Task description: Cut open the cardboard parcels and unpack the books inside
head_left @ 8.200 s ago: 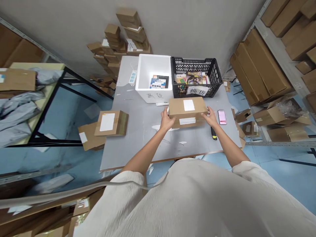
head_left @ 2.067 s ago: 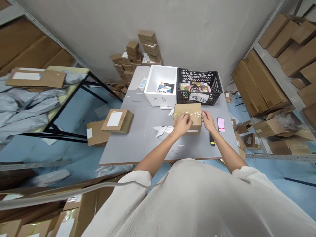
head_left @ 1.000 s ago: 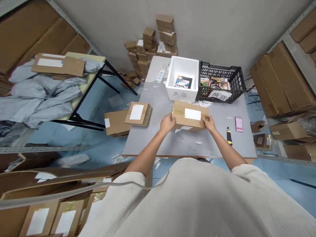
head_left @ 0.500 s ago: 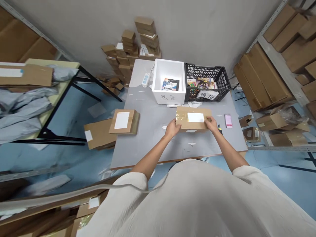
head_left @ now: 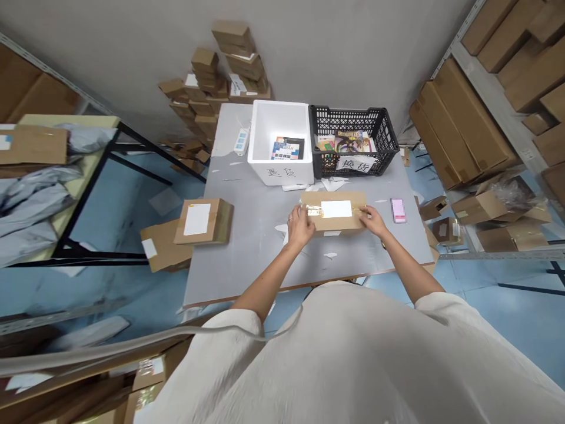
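A taped cardboard box (head_left: 353, 221) with a white label on top lies on the grey table in front of me. My left hand (head_left: 300, 227) is closed against the box's left end, fingers over its edge and thumb at the near side. At the right end, my right hand (head_left: 372, 221) pinches the box's edge with its fingers bent. The underside of the box is hidden. Just behind it stand a white foam bin (head_left: 282, 174) with books inside and a black plastic crate (head_left: 388, 154) holding colourful books.
On the table (head_left: 247, 265), another labelled box (head_left: 200, 221) sits at the left edge and a phone (head_left: 398, 210) lies at the right. A power strip (head_left: 241, 142) rests at the back left. Box stacks (head_left: 236, 59) line the wall; shelves of boxes stand right.
The view has shifted, so the table things appear farther left. My left hand has moved up along the box's left end, its fingers now over the edge. My right hand stays at the right end.
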### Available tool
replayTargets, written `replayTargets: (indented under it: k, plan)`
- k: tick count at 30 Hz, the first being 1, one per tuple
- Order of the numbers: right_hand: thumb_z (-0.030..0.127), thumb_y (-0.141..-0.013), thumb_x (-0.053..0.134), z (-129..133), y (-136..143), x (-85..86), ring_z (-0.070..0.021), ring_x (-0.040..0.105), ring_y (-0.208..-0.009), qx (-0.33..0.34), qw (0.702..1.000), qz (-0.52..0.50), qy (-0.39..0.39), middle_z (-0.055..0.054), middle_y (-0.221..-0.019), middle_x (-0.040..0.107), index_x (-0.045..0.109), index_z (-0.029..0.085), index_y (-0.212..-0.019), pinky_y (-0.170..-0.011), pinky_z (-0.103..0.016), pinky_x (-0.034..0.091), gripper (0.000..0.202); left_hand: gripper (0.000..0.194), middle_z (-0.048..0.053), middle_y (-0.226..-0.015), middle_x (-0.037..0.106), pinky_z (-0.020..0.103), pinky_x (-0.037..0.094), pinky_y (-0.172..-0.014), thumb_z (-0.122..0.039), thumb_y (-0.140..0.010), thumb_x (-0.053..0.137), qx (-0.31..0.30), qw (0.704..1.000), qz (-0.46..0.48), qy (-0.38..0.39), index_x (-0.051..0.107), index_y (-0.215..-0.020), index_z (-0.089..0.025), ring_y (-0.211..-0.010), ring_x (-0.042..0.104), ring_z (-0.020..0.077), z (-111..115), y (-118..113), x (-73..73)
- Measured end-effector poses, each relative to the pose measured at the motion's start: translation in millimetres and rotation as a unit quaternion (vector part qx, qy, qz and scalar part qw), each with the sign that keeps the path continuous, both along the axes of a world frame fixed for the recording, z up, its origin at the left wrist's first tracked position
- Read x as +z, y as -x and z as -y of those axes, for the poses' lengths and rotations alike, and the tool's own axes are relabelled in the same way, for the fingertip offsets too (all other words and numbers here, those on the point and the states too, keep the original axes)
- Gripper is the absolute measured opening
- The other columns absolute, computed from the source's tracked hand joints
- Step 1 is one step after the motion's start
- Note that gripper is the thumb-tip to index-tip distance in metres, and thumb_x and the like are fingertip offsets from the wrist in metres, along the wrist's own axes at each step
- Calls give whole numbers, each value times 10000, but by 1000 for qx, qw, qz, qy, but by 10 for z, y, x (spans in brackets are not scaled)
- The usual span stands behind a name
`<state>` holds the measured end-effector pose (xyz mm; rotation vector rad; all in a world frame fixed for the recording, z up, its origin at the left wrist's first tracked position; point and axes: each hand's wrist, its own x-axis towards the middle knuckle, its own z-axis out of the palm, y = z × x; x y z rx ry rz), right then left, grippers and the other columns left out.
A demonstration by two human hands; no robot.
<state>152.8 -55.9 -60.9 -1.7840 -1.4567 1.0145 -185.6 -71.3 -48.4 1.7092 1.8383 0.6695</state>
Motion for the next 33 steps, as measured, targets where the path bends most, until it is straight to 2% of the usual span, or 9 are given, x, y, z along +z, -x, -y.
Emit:
replayTargets:
  k: [3, 6, 10, 14, 17, 22, 28, 33]
  plan:
    - [426, -874, 693, 39, -204, -71, -321, 695, -1365, -34, 999, -9, -18, -171, -1626, 635, 791, 226, -1293, -1186, -529, 581, 474, 604, 195, -1733, 519, 658, 424, -1311, -259, -944, 633, -58, 998, -18, -18, 644, -1547, -265, -1625, 455, 454, 49, -198, 50]
    - [409, -892, 671, 122, -499, -165, -306, 729, -1279, -58, 998, 5, -20, -170, -1517, 711, 787, 212, -1289, -1193, -528, 574, 458, 517, 188, -1665, 582, 632, 427, -1297, -311, -1009, 606, -90, 995, -47, -11, 677, -1520, -273, -1560, 513, 441, 87, -363, 41]
    - [342, -896, 673, 299, -923, -333, -277, 766, -1160, -98, 992, 52, 66, -136, -1351, 802, 779, 199, -1250, -1142, -472, 598, 397, 496, 196, -1643, 605, 621, 423, -1281, -361, -1045, 610, -92, 989, -116, 2, 688, -1526, -266, -1540, 514, 444, 106, -475, -10]
    - [307, -919, 721, 483, -1176, -546, -271, 777, -1178, -99, 972, 133, 167, -114, -1257, 835, 774, 210, -1227, -1095, -383, 588, 327, 526, 197, -1650, 597, 598, 440, -1265, -381, -1080, 573, -87, 982, -170, 8, 660, -1580, -245, -1533, 516, 430, 115, -506, -53]
    - [326, -960, 735, 567, -1203, -708, -274, 769, -1248, -84, 957, 182, 211, -135, -1350, 812, 758, 192, -1277, -1036, -335, 584, 345, 539, 200, -1673, 575, 589, 428, -1282, -390, -1101, 540, -78, 979, -188, 11, 642, -1605, -229, -1549, 502, 423, 134, -513, -80]
    - [387, -1000, 756, 616, -1096, -903, -297, 743, -1326, -55, 938, 240, 243, -181, -1471, 743, 680, 167, -1482, -1000, -326, 578, 535, 567, 216, -1723, 521, 604, 413, -1301, -384, -1129, 473, -78, 974, -212, 29, 590, -1656, -213, -1569, 478, 422, 165, -530, -96]
    - [469, -1067, 698, 658, -962, -998, -362, 644, -1450, 0, 917, 302, 260, -229, -1564, 639, 565, 150, -1599, -1124, -418, 538, 634, 621, 231, -1753, 491, 617, 385, -1329, -389, -1156, 384, -100, 961, -251, 53, 511, -1730, -190, -1608, 449, 420, 182, -541, -69]
    - [363, -1071, 665, 676, -926, -1021, -360, 618, -1465, 9, 918, 305, 253, -233, -1564, 623, 563, 141, -1582, -1135, -413, 528, 567, 673, 250, -1791, 451, 643, 376, -1330, -421, -1163, 351, -134, 950, -275, 62, 436, -1783, -173, -1630, 434, 429, 194, -502, -61]
